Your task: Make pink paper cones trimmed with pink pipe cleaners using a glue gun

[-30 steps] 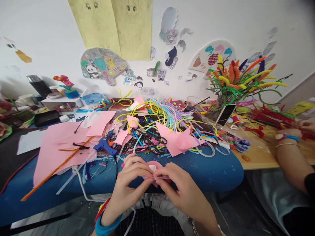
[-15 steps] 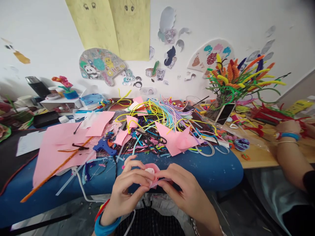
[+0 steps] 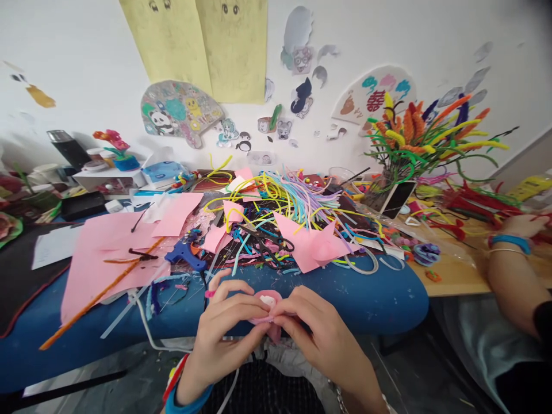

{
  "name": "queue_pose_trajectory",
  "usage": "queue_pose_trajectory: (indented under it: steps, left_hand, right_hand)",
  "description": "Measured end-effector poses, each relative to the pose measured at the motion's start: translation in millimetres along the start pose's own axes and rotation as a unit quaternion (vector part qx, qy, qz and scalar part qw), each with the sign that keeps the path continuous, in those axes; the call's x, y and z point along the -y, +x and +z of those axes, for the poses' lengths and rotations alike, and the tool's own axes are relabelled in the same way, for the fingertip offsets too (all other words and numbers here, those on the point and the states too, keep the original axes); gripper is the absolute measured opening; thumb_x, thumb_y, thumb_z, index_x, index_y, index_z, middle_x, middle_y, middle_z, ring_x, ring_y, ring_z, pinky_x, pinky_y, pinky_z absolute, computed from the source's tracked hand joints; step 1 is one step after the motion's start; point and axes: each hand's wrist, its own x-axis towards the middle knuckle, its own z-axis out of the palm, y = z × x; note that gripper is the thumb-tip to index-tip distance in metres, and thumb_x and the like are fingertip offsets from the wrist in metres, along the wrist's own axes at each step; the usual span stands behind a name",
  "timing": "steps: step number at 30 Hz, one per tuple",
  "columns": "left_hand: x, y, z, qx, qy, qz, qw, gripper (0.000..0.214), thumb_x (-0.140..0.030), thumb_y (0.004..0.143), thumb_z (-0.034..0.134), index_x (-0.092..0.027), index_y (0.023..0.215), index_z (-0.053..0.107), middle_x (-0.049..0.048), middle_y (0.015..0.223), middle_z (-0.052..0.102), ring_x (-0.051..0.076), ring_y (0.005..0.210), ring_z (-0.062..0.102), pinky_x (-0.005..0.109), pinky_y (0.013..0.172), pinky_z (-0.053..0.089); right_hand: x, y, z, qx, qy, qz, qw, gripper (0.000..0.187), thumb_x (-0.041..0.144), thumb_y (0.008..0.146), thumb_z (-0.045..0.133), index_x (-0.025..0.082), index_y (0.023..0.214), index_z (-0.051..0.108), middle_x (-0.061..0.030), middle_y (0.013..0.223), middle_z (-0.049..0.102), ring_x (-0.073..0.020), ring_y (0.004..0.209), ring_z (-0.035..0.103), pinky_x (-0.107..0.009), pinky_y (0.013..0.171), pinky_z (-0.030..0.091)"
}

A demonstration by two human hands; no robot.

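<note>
My left hand (image 3: pixel 224 328) and my right hand (image 3: pixel 317 330) meet in front of the blue table edge (image 3: pixel 371 299). Both pinch a small pink paper piece (image 3: pixel 267 303) with a white centre, fingertips pressed together around it. A thin pink strip runs under it between the thumbs. A blue band circles my left wrist (image 3: pixel 185 397). Just beyond the hands lie a blue glue gun (image 3: pixel 185 256), black scissors (image 3: pixel 265 244) and a folded pink paper shape (image 3: pixel 313 244).
Pink paper sheets (image 3: pixel 107 253) cover the left of the table. A heap of coloured pipe cleaners (image 3: pixel 288 201) fills the middle. A vase of pipe-cleaner flowers (image 3: pixel 409 144) and a phone (image 3: pixel 397 198) stand right. Another person's arm (image 3: pixel 509 276) rests at the far right.
My fingers have drawn closer together around the pink piece, and the thin strip held out between them a second ago is now tucked under it. The other person's hand shifted slightly right.
</note>
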Motion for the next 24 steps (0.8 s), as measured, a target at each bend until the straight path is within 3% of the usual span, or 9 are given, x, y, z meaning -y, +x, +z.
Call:
queue_pose_trajectory:
  steps: [8, 13, 17, 21, 24]
  left_hand:
    - [-2, 0, 2.5, -0.021, 0.002, 0.012, 1.0, 0.022, -0.006, 0.081, 0.068, -0.026, 0.09, 0.067, -0.0029, 0.081, 0.076, 0.02, 0.086, 0.063, 0.052, 0.111, 0.027]
    - [4, -6, 8.3, -0.082, -0.024, 0.033, 0.996, 0.011, -0.016, 0.085, 0.067, -0.026, 0.09, 0.069, -0.0017, 0.079, 0.077, 0.022, 0.082, 0.064, 0.056, 0.108, 0.03]
    - [9, -9, 9.8, -0.084, -0.052, 0.04, 0.994, 0.007, -0.029, 0.091, 0.063, -0.027, 0.091, 0.07, -0.0015, 0.079, 0.078, 0.021, 0.08, 0.065, 0.056, 0.108, 0.032]
    - [11, -8, 8.1, -0.077, -0.064, 0.051, 0.994, 0.022, -0.048, 0.083, 0.067, -0.027, 0.089, 0.071, -0.0009, 0.079, 0.078, 0.023, 0.084, 0.067, 0.055, 0.107, 0.033]
    - [9, -5, 8.1, -0.067, -0.075, 0.057, 0.993, 0.02, -0.045, 0.082, 0.071, -0.025, 0.087, 0.07, -0.0004, 0.078, 0.078, 0.023, 0.084, 0.067, 0.051, 0.102, 0.039]
  right_hand:
    - [0, -3, 0, 0.006, 0.004, 0.009, 1.0, 0.016, 0.024, 0.101, 0.049, 0.021, 0.113, 0.06, -0.0036, 0.092, 0.066, -0.0176, 0.082, 0.06, -0.029, 0.073, 0.049]
    - [-2, -7, 0, -0.023, -0.006, 0.013, 1.0, 0.019, 0.028, 0.1, 0.053, 0.021, 0.116, 0.059, -0.0024, 0.086, 0.063, -0.0173, 0.077, 0.059, -0.029, 0.069, 0.048]
    - [-2, -8, 1, -0.034, 0.02, 0.019, 0.999, 0.014, 0.026, 0.099, 0.055, 0.021, 0.111, 0.06, -0.0021, 0.088, 0.066, -0.0164, 0.078, 0.062, -0.027, 0.071, 0.049]
    - [-2, -7, 1, -0.037, 0.044, 0.001, 0.998, 0.012, 0.02, 0.098, 0.056, 0.023, 0.108, 0.061, -0.0021, 0.095, 0.071, -0.016, 0.084, 0.064, -0.027, 0.076, 0.049]
    - [-3, -5, 2, -0.041, 0.044, -0.019, 0.998, 0.01, 0.016, 0.097, 0.057, 0.022, 0.103, 0.062, -0.0015, 0.095, 0.073, -0.0155, 0.083, 0.064, -0.027, 0.077, 0.048]
